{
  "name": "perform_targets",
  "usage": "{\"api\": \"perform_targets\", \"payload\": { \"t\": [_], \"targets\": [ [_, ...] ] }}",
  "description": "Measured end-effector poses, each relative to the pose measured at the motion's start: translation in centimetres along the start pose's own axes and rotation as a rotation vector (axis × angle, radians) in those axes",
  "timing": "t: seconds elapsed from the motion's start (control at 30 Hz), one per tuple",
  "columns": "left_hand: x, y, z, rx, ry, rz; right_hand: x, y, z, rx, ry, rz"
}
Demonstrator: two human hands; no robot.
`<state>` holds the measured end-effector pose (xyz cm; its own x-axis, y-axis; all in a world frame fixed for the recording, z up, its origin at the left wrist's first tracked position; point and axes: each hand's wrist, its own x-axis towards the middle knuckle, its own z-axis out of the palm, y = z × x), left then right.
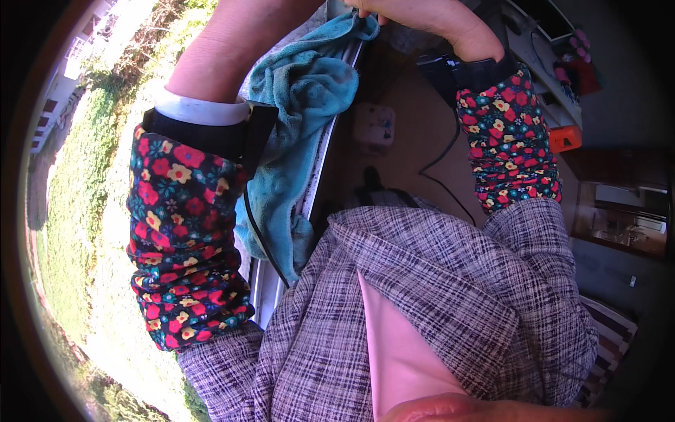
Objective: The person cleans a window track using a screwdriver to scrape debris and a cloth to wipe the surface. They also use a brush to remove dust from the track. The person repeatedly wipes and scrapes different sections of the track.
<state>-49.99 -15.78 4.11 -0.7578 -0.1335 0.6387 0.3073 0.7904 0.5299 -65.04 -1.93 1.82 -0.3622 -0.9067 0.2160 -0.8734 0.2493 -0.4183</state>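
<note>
A teal towel (316, 84), crumpled in its upper part, lies lengthwise along a window sill and its metal frame (319, 169). At the top edge of the head view, the bent fingers of my right hand (398, 8) hold the towel's far end; part of that hand is cut off. My left forearm, with a white bangle (200, 108) at the wrist, reaches up over the sill's outer side, and the left hand lies beyond the top edge, out of view. Both arms wear floral sleeve covers (184, 237) and black wrist straps with cables.
Left of the sill is bright outdoor greenery (79, 184) with a building. Indoors, on the right, a pale box (374, 126) sits low beyond my jacket. White shelving (553, 100) with an orange object (565, 138) stands farther right. A black cable (443, 153) hangs from the right wrist.
</note>
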Motion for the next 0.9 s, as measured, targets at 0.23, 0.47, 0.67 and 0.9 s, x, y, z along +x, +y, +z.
{"api": "perform_targets", "payload": {
  "t": [0.23,0.47,0.67,0.9],
  "targets": [
    [1.5,1.0,3.3,0.214,0.117,0.067,0.2,2.1,2.1,0.524,0.057,0.168],
    [2.9,0.4,3.7,0.191,0.037,0.123,-0.2,1.6,4.2,0.458,0.311,0.281],
    [3.8,0.6,2.1,0.116,-0.176,0.140,-0.7,1.2,2.2,0.499,0.037,0.248],
    [1.7,1.8,0.2,0.113,-0.219,0.205,-0.5,2.6,5.4,0.042,0.355,-0.110]
  ]
}}
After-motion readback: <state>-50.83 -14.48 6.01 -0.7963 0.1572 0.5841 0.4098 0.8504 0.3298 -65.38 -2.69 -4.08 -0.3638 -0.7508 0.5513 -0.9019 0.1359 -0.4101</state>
